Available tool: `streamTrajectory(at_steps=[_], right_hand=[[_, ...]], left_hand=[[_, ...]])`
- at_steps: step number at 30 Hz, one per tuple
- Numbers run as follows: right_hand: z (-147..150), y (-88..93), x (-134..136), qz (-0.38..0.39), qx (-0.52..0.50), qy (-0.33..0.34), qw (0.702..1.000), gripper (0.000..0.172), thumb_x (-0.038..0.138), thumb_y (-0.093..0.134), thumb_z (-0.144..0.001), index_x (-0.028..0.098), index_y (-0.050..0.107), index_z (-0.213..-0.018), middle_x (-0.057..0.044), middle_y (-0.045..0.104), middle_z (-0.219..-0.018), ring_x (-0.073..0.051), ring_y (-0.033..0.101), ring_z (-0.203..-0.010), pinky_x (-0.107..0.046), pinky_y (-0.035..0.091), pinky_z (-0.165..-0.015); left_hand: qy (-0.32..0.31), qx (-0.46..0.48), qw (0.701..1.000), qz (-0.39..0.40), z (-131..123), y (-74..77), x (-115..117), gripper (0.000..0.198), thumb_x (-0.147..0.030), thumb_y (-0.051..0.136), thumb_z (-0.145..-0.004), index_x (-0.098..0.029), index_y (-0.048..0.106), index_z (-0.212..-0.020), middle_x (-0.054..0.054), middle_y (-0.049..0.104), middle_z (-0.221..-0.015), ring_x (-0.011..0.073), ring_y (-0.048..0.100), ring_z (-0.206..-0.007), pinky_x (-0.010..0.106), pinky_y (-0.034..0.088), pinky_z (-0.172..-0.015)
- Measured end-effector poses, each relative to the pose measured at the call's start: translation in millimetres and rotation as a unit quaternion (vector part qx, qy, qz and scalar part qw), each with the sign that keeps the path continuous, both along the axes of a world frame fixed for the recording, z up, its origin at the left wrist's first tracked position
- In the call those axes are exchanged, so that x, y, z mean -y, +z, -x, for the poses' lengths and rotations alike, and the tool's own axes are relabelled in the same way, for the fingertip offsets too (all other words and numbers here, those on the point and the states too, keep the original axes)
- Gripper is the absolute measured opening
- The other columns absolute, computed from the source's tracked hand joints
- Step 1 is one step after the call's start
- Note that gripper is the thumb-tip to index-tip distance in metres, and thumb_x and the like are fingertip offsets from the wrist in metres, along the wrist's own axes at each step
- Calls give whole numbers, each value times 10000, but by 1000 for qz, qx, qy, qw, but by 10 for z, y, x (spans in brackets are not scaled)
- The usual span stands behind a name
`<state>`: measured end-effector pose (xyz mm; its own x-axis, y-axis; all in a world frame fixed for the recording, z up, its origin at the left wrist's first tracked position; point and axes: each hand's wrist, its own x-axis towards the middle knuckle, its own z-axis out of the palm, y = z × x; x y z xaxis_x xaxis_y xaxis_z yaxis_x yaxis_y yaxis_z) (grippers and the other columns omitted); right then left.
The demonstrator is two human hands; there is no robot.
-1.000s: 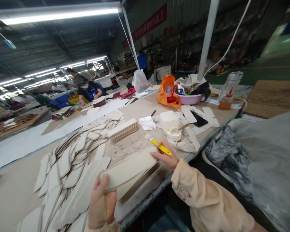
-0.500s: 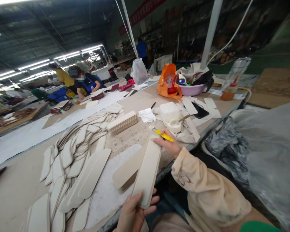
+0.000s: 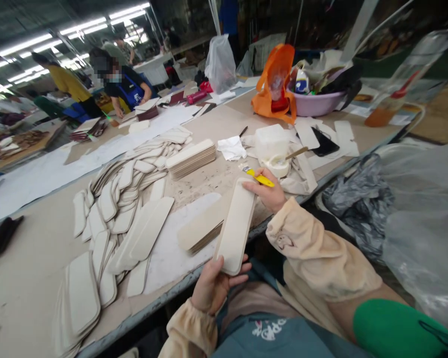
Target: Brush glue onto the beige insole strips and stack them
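Holding one pale panel (image 3: 237,226) slantwise between both hands.
Gripping its near end in the left hand (image 3: 212,287), with thumb on top; grasping its far end with the right hand (image 3: 272,194), closed also around a yellow brush (image 3: 264,179). Held over the table's near edge (image 3: 153,306), right of a low stack (image 3: 199,229) and loose panels (image 3: 123,221).

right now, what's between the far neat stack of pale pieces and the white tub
Head view: between the stack and the tub lie a crumpled white sheet and, nearer the tub, some pale fabric.
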<state>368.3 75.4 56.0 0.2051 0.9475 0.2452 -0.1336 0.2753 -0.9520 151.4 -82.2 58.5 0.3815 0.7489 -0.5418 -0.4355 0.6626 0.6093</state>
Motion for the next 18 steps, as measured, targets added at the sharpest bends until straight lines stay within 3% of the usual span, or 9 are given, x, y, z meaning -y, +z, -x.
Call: streamTrajectory(at_steps=[3, 9, 18], right_hand=[[-6, -12, -12, -5, 10, -5, 1000, 406, 374, 775, -659, 237, 439, -841, 73, 363, -668, -99, 335, -589, -224, 277, -557], [-22, -15, -12, -14, 28, -10, 999, 414, 384, 776, -662, 233, 442, -854, 62, 399, -718, -106, 361, -631, -234, 298, -582], [-4, 205, 115, -23, 60, 0, 998, 362, 373, 736, -729, 244, 419, -847, 75, 333, -659, -97, 316, -543, -246, 262, -523]], left_hand=[[9, 26, 1000, 8, 17, -29, -4, 572, -479, 601, -823, -70, 569, -1221, 233, 669, -1149, 355, 657, -1040, 391, 580, -783], [10, -84, 996, -13, -44, -54, -1, 442, -326, 732, -748, -90, 624, -1106, 190, 701, -1087, 306, 691, -962, 316, 586, -714], [-18, -98, 995, 0, -47, -238, 45, 502, -424, 793, -662, -110, 666, -1033, 182, 717, -1030, 303, 686, -958, 335, 558, -739]])
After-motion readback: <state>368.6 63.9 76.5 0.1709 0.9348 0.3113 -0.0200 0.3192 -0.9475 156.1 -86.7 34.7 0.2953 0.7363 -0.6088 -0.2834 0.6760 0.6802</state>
